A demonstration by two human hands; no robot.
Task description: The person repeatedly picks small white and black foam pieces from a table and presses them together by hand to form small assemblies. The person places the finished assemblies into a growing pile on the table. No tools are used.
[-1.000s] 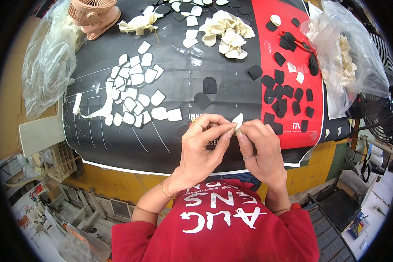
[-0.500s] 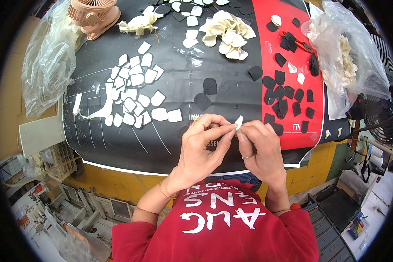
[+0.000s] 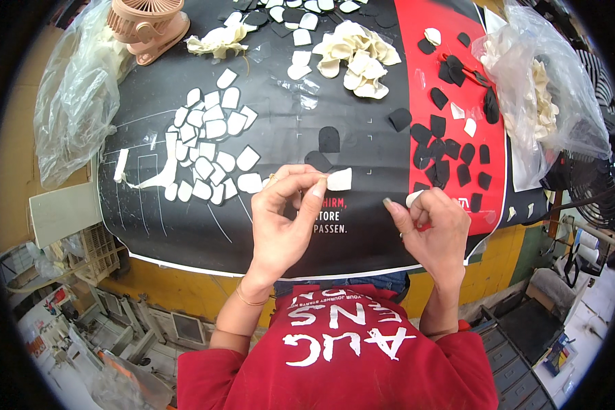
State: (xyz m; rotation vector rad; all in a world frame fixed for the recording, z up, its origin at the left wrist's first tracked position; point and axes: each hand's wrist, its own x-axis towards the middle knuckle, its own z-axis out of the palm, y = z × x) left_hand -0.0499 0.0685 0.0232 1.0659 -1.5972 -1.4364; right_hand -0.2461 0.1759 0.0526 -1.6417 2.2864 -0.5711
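Centrally, the left hand (image 3: 290, 219) pinches a small white piece (image 3: 339, 180) between thumb and forefinger, its free end pointing away to the right over the black-and-red tabletop (image 3: 273, 123). The right hand (image 3: 434, 229), near the red section, has its thumb apart from its curled fingers; a white scrap (image 3: 413, 198) shows at the forefinger, though whether it is gripped or merely touched cannot be told. The likeliest mishap is a slip: the left grasp takes in only one end of the piece, so a loosened pinch could drop it—probably onto the black pads (image 3: 319, 152) just behind it. The scrap, if lightly held, might fall among the dark pieces (image 3: 439, 164) on the red section. Crowding is a further hazard, since the white pads (image 3: 205, 140) at left overlap and a brushing sleeve or wrist could scatter them; the beige fan (image 3: 147, 27), if running, might shift light pieces likewise. Writing appears in three places: red and white printed lines (image 3: 331, 215) on the tabletop, partly covered by the left hand; a white mark (image 3: 464, 203) on the red section, partly hidden by the right; and large brushed white lettering (image 3: 348, 331), upside down in this view, on the red shirt (image 3: 335, 376). No label is legible on the pads.
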